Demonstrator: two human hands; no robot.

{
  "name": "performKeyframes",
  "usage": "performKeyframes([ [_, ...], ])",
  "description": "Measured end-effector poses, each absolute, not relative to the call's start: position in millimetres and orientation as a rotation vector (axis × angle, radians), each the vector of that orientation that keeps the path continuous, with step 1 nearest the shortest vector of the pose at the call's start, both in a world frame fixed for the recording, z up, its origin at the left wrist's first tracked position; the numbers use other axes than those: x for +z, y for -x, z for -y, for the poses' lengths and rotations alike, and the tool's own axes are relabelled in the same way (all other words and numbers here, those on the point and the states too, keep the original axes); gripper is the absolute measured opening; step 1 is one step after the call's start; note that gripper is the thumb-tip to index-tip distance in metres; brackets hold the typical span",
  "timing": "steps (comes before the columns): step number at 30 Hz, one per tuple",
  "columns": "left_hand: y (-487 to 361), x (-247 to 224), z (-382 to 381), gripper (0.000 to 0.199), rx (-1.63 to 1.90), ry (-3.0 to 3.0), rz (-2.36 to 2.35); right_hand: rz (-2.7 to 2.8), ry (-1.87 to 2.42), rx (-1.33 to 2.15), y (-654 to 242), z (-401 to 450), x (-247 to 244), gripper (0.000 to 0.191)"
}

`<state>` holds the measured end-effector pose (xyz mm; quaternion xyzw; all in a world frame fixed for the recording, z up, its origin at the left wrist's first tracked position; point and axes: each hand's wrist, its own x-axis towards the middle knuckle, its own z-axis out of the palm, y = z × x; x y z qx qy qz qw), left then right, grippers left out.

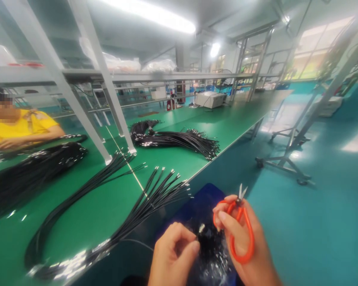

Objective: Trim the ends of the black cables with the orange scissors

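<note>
My left hand (174, 252) is closed in a pinch low in the middle. A thin cable (137, 241) runs to it from the left, and a pale metallic cable tip (201, 227) shows just past the fingertips. My right hand (247, 238) grips orange-handled scissors (248, 234), with fingers through the loops and the blades pointing up, slightly apart. Beneath both hands stands a blue bin (209, 192) holding dark and shiny scraps. On the green table (86, 226), a curved bundle of black cables (37, 246) with silvery ends lies left of my hands.
More black cables (179, 143) lie farther back on the table, and a thick bundle (38, 167) lies at left. A person in yellow (38, 125) sits across there. Metal posts (89, 79) rise from the table. A white box (210, 99) stands behind; a wheeled frame (286, 165) stands right.
</note>
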<state>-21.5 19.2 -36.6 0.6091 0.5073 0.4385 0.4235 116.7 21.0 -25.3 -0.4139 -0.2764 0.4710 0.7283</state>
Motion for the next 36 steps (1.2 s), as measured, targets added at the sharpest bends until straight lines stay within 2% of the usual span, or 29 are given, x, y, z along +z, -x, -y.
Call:
performKeyframes([
  [7, 20, -40, -21, 0.016, 1.108, -1.336, -1.217, 0.545, 0.957, 1.19, -98, -10, -39, 0.036],
  [17, 26, -47, -19, 0.02, 1.04, -1.397, -1.162, 0.507, 0.919, 1.255, -94, -9, -27, 0.026],
  [23, 21, -40, -17, 0.02, 1.141, -1.235, -1.018, 0.336, 0.828, 1.469, -88, -3, -29, 0.026],
  [28, 20, -31, -22, 0.013, 1.275, -1.435, -1.075, 0.361, 0.85, 1.422, -82, -5, -24, 0.026],
  [36, 27, -26, -35, 0.02, 1.119, -1.006, -0.841, 0.356, 0.724, 1.614, -90, -14, -32, 0.017],
])
